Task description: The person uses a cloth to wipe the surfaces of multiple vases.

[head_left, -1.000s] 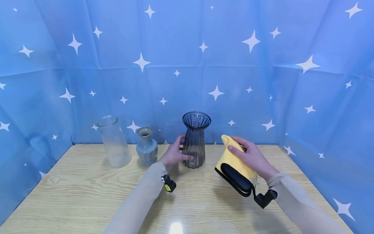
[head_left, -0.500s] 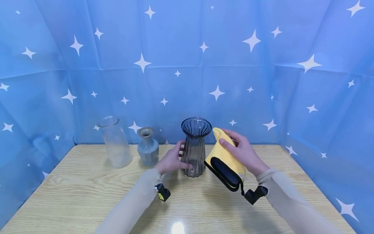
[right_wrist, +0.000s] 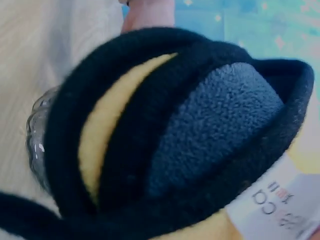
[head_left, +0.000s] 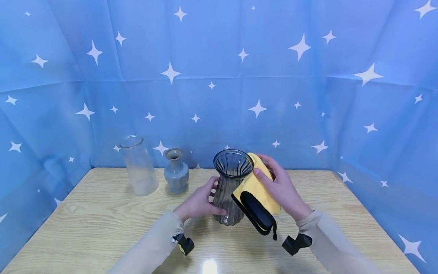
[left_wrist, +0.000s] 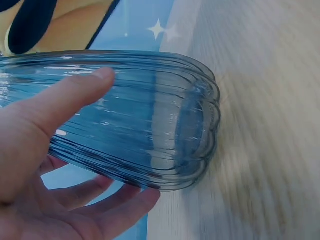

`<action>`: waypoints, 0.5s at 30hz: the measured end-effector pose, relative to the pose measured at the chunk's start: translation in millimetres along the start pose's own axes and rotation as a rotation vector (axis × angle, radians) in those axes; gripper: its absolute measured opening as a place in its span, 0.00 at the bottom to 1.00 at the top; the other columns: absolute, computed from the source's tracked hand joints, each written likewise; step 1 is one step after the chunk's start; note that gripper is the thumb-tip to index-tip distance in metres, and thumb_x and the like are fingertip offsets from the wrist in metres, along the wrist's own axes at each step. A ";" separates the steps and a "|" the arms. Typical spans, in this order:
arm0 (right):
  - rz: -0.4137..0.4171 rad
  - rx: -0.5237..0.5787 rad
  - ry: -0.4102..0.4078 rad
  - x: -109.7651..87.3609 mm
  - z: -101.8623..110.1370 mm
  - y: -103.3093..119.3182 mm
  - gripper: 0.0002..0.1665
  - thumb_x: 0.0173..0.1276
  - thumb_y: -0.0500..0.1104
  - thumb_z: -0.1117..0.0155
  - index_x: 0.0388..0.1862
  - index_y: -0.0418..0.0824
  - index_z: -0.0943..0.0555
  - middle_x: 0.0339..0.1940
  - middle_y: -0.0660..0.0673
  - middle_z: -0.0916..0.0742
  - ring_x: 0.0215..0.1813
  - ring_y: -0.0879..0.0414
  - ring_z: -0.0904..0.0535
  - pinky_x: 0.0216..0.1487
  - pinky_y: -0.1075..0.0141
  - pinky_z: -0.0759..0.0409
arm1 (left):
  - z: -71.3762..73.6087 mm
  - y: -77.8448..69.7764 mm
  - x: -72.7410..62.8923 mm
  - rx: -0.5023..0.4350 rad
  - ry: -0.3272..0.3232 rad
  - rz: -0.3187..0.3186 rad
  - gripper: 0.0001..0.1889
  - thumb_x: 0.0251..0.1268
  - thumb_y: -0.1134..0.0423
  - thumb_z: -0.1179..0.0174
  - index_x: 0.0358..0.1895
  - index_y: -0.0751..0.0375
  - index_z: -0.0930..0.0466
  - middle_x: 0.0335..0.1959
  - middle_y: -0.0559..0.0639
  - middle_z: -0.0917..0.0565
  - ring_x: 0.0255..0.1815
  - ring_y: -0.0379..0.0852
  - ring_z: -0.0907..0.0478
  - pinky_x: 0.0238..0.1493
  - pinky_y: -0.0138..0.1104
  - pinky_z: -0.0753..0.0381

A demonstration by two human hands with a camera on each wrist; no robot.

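My left hand [head_left: 200, 201] grips a smoky-grey ribbed glass vase [head_left: 226, 201] round its body, thumb in front and fingers behind. In the left wrist view the thumb lies along the ribbed glass [left_wrist: 135, 110], whose scalloped base is close over the table. A folded yellow cloth [head_left: 263, 198] with black edging and a dark blue-grey underside is held in my right hand [head_left: 282, 186]. It overlaps the vase's right side just below the flared rim. Filling most of the right wrist view, the cloth [right_wrist: 215, 110] hides all but the vase's base edge [right_wrist: 37, 142].
On the wooden table [head_left: 85, 228], a frosted clear glass vase [head_left: 140, 167] stands at the back left. Beside it is a small blue-grey vase [head_left: 176, 175] with a narrow neck. A blue curtain [head_left: 212, 45] with white stars encloses the back and sides.
My left hand has brought the glass vase nearer to me, its top leaning a little right. My right hand has carried the yellow cloth leftward, up against the vase.
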State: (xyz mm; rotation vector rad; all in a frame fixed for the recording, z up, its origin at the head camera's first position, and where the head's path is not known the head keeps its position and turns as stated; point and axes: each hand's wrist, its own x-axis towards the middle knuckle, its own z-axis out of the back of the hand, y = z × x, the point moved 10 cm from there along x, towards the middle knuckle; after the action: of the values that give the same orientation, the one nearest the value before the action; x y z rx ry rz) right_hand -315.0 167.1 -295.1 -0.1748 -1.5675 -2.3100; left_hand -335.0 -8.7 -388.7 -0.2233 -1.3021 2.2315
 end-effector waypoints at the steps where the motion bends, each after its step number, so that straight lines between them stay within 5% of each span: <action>1: 0.011 0.005 -0.007 -2.1 -1.5 1.6 0.30 0.76 0.48 0.46 0.72 0.43 0.39 0.54 0.36 0.22 0.40 0.48 0.20 0.36 0.61 0.17 | -1.3 -1.3 -1.3 0.009 0.006 -0.002 0.49 0.45 0.63 0.22 0.70 0.56 0.45 0.61 0.58 0.28 0.58 0.55 0.27 0.55 0.45 0.23; 7: 0.107 -0.002 -0.052 -13.2 -9.3 7.2 0.25 0.76 0.42 0.47 0.70 0.43 0.36 0.51 0.36 0.21 0.35 0.51 0.19 0.32 0.62 0.17 | -4.7 -5.9 -4.7 0.059 0.012 -0.011 0.50 0.45 0.61 0.23 0.71 0.56 0.45 0.60 0.57 0.27 0.55 0.53 0.25 0.52 0.43 0.21; 11: 0.111 -0.071 -0.067 -21.4 -16.5 2.9 0.30 0.75 0.44 0.44 0.73 0.41 0.36 0.37 0.40 0.19 0.26 0.54 0.22 0.24 0.63 0.19 | -4.4 -5.2 -5.6 0.051 0.008 -0.012 0.50 0.44 0.62 0.23 0.71 0.56 0.45 0.60 0.58 0.27 0.54 0.53 0.25 0.51 0.43 0.20; 15: 0.145 -0.182 -0.030 -29.2 -29.3 -2.0 0.33 0.72 0.43 0.41 0.72 0.35 0.37 0.44 0.39 0.19 0.28 0.56 0.25 0.25 0.65 0.21 | -2.6 -4.8 -6.8 0.044 -0.002 -0.011 0.50 0.41 0.66 0.23 0.71 0.55 0.44 0.60 0.59 0.27 0.54 0.55 0.25 0.50 0.44 0.19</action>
State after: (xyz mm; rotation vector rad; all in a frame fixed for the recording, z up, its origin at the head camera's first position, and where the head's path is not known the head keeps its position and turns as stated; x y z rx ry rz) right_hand -285.8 146.9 -316.6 -0.3570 -1.3102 -2.3421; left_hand -326.5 -8.6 -386.8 -0.1980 -1.2510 2.2490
